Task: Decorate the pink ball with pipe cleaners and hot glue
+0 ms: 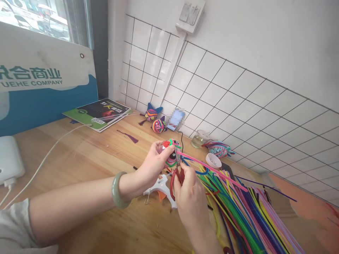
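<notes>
The right hand (189, 190) holds the scissors (181, 175) by their red handles; the left hand (150, 165) pinches the figure (170, 162) above the desk (106, 158). For a clean cut, brace the figure, keep the left thumb clear, and snip the pink stem (212, 167) squarely.

The left forearm (74, 208) extends forward as the left hand (150, 162) grips, thumb (167, 151) outstretched and its other fingers (155, 145) mostly hidden, while the right hand (192, 197) curls tightly just below that thumb's tip, its wrist (205, 233) trailing behind its own knuckles.
</notes>
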`<state>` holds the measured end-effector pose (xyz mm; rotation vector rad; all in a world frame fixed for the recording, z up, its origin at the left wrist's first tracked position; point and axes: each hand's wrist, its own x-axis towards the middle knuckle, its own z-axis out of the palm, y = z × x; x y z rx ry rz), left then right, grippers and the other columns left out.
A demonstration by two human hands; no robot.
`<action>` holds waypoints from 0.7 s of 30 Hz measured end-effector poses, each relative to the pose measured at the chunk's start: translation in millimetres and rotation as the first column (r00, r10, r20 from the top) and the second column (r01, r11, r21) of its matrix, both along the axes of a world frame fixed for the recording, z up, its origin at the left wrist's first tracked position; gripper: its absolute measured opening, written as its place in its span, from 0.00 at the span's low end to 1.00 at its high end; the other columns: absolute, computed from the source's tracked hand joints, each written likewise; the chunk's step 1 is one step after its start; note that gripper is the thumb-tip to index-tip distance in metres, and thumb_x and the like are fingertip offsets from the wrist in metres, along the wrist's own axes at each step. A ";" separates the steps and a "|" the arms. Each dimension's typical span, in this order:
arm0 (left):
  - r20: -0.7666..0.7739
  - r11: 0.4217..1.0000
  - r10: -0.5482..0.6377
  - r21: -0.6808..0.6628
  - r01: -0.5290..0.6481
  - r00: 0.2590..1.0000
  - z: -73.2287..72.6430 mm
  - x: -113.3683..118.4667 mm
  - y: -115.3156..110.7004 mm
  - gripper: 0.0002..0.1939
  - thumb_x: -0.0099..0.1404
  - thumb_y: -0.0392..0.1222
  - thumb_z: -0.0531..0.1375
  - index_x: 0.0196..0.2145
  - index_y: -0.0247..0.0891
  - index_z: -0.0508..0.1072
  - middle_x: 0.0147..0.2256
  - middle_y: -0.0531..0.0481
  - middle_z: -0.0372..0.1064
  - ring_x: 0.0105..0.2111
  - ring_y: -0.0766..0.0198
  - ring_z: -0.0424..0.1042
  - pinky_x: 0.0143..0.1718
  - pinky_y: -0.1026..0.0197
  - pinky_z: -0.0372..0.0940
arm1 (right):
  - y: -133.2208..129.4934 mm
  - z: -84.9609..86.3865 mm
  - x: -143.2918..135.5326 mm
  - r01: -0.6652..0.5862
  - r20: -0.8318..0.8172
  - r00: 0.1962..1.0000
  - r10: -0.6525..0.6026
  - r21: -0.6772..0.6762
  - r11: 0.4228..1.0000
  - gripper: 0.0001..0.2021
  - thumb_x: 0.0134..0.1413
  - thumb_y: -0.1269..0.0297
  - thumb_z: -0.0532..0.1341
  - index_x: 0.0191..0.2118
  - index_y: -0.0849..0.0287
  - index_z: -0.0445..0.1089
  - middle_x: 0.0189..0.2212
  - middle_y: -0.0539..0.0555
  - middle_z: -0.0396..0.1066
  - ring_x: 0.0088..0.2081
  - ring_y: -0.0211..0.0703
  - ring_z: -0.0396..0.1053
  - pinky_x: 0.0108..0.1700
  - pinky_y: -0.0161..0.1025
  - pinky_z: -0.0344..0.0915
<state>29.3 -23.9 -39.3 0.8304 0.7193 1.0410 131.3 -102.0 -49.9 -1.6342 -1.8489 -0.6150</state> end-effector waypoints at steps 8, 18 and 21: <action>-0.017 1.000 0.018 -0.001 -0.018 1.000 0.9 -0.3 4.5 0.22 0.59 0.53 0.61 0.46 0.40 0.62 0.42 0.47 0.68 0.35 0.65 0.71 0.30 0.65 0.65 | -7.1 8.3 4.2 -0.073 -0.339 0.941 0.007 -0.181 0.981 0.12 0.62 0.60 0.50 0.47 0.60 0.61 0.34 0.59 0.76 0.34 0.48 0.76 0.32 0.42 0.73; 0.128 0.999 -0.020 -0.033 0.024 0.992 5.4 -4.9 14.8 0.18 0.58 0.52 0.62 0.41 0.39 0.65 0.40 0.48 0.69 0.36 0.64 0.71 0.37 0.58 0.70 | -45.6 14.9 94.9 0.257 -0.494 0.805 -0.330 -0.212 0.943 0.22 0.55 0.52 0.56 0.51 0.58 0.59 0.37 0.60 0.76 0.37 0.49 0.75 0.38 0.43 0.70; 0.157 0.998 -0.061 -0.015 0.064 0.986 5.2 -5.5 15.3 0.18 0.58 0.52 0.62 0.40 0.39 0.66 0.38 0.48 0.70 0.35 0.64 0.71 0.38 0.56 0.70 | -50.1 -15.0 143.6 0.473 -0.064 0.834 -0.548 -0.430 0.769 0.19 0.58 0.55 0.51 0.49 0.60 0.65 0.36 0.62 0.76 0.34 0.54 0.75 0.34 0.45 0.68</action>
